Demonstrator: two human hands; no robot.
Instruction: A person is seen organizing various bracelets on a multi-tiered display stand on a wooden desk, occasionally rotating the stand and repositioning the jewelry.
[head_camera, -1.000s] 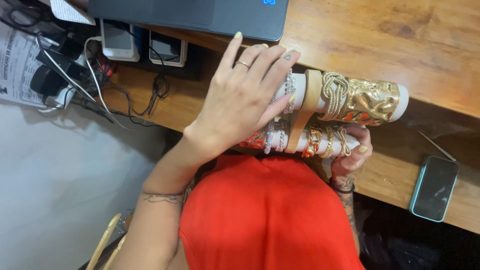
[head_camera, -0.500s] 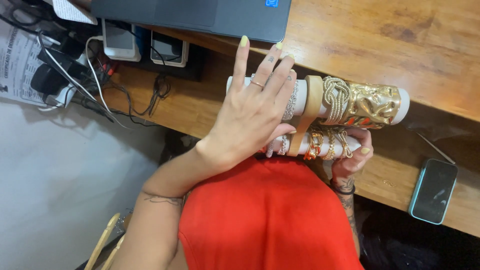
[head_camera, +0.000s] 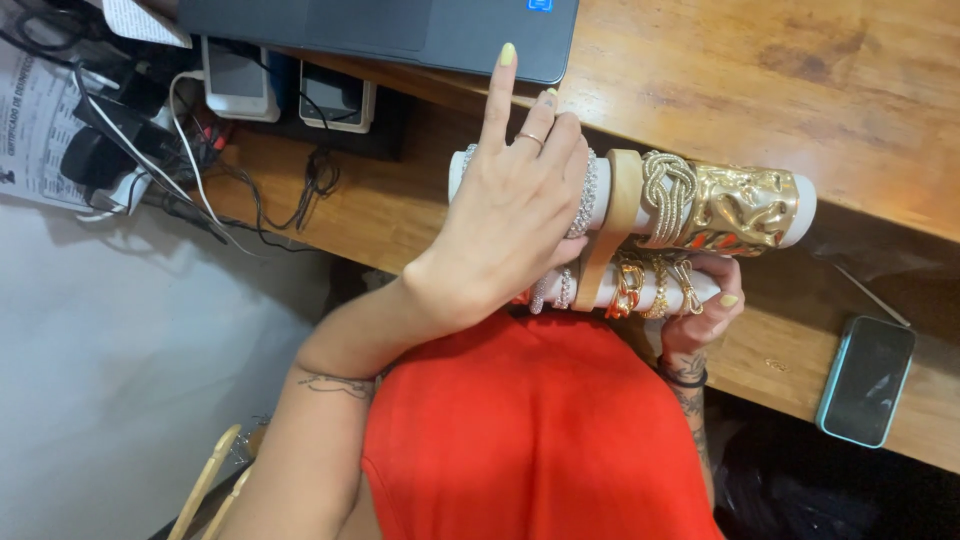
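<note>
Left hand (head_camera: 510, 215) rests on bracelet stand (head_camera: 625, 215); right hand (head_camera: 700, 310) grips beneath.

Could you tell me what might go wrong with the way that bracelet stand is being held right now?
The bracelet stand appears to be off the desk, held by the right hand at one lower bar's end, so it could tip. The left hand rests over the silver bracelets and might drag one off the open end. The phone near the desk edge could get knocked.
</note>
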